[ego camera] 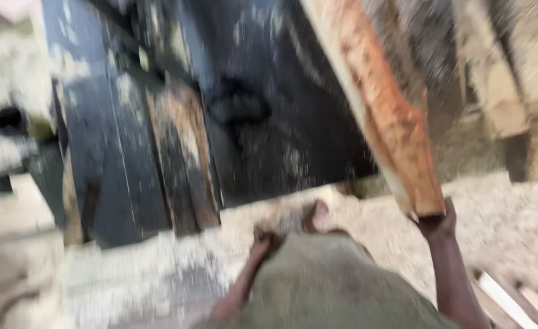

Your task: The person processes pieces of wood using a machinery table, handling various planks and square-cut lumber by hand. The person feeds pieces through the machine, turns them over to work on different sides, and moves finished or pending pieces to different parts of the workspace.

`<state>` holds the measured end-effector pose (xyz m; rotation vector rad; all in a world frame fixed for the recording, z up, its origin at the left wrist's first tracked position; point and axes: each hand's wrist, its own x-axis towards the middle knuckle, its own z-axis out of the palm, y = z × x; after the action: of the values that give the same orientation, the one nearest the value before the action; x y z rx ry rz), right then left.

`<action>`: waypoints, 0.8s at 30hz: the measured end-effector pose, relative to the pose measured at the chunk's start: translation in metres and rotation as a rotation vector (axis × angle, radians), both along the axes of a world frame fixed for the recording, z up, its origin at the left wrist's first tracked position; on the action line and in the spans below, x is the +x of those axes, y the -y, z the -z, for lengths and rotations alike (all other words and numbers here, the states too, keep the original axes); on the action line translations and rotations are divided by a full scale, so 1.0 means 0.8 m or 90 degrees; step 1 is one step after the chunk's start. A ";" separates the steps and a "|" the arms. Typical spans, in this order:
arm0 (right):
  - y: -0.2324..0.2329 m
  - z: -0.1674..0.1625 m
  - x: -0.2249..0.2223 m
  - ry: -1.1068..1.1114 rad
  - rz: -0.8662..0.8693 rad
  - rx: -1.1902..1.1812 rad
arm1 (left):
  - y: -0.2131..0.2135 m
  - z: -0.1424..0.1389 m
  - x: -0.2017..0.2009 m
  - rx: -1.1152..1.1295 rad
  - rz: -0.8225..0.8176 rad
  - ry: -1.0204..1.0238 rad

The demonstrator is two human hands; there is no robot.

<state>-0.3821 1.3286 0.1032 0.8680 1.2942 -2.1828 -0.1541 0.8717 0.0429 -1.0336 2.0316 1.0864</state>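
The whole view is smeared by motion, so fine detail is lost. Taking the dark machine body [244,103] in the middle as the landmark: at the far left of it stands a pale, dust-coated block [13,91] with a dark round hole in it, and below that a light slab [13,207]. Just left of the machine's centre, two dark boards [180,158] lean upright against it, their faces flecked with sawdust. Below the machine, sawdust [159,268] covers the floor in a pale layer.

In front of the machine's lower edge the left hand [263,240] reaches forward and down, past a greenish-grey garment [336,286] that fills the bottom of the view. Its fingers are too blurred to read — I cannot tell whether they are spread or closed, or whether they touch anything.

Right of the machine, a long reddish-orange plank [391,116] runs aslant from the top of the view down to the right hand [436,222]. That hand is raised, its fingers wrapped around the plank's lower end, holding it up off the floor. Farther right of the machine lie pale timber blocks [500,79] — and, at the bottom right corner, light wooden strips [513,301] on the sawdust.
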 end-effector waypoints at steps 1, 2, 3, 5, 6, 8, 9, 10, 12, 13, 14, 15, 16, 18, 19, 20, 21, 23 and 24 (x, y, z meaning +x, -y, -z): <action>0.000 -0.001 -0.001 -0.005 -0.012 -0.004 | -0.003 0.000 0.016 0.000 -0.018 0.022; 0.001 -0.001 -0.004 -0.023 -0.019 -0.014 | -0.003 0.001 0.031 -0.002 -0.033 0.041; 0.004 0.000 -0.005 -0.020 -0.001 -0.025 | -0.002 0.000 0.047 -0.010 -0.034 0.070; 0.011 -0.001 -0.009 -0.014 0.038 -0.051 | 0.001 0.000 0.073 -0.039 -0.032 0.117; 0.014 -0.003 -0.011 -0.005 0.044 -0.047 | 0.002 0.000 0.083 -0.038 -0.050 0.090; 0.020 -0.009 -0.014 0.021 0.058 -0.035 | 0.004 0.000 0.101 -0.035 -0.087 0.041; 0.024 -0.014 -0.016 0.044 0.091 -0.058 | 0.005 0.002 0.104 -0.044 -0.071 0.017; 0.027 -0.019 -0.015 0.072 0.123 -0.078 | 0.004 0.002 0.106 -0.049 -0.057 -0.002; 0.039 -0.027 -0.006 0.092 0.138 -0.084 | 0.003 0.002 0.103 -0.040 -0.024 -0.023; 0.050 -0.028 0.004 0.086 0.122 -0.072 | 0.002 0.002 0.099 -0.028 -0.005 -0.025; 0.063 -0.029 0.015 0.079 0.104 -0.062 | 0.001 0.001 0.092 -0.023 -0.025 -0.055; 0.081 -0.027 0.032 0.097 0.094 -0.048 | -0.001 -0.001 0.085 -0.018 -0.043 -0.080; 0.102 -0.024 0.056 0.120 0.089 -0.031 | -0.005 -0.004 0.078 0.018 -0.069 -0.131; 0.154 -0.016 0.104 0.139 0.067 -0.130 | -0.012 -0.013 0.057 0.078 -0.110 -0.217; 0.179 -0.013 0.129 0.171 0.067 -0.149 | -0.017 -0.021 0.049 0.105 -0.130 -0.249; 0.206 -0.010 0.153 0.202 0.066 -0.168 | -0.024 -0.029 0.041 0.107 -0.152 -0.311; 0.227 -0.010 0.175 0.242 0.066 -0.195 | -0.029 -0.038 0.034 0.108 -0.176 -0.374; 0.261 -0.007 0.215 0.279 0.018 -0.258 | -0.043 -0.054 0.030 0.187 -0.276 -0.497; 0.274 -0.005 0.233 0.276 -0.026 -0.293 | -0.048 -0.060 0.034 0.203 -0.244 -0.472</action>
<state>-0.1955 1.1097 0.1073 1.0286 0.5671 -1.9881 -0.1268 0.9102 0.0906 -0.9532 2.1119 2.1710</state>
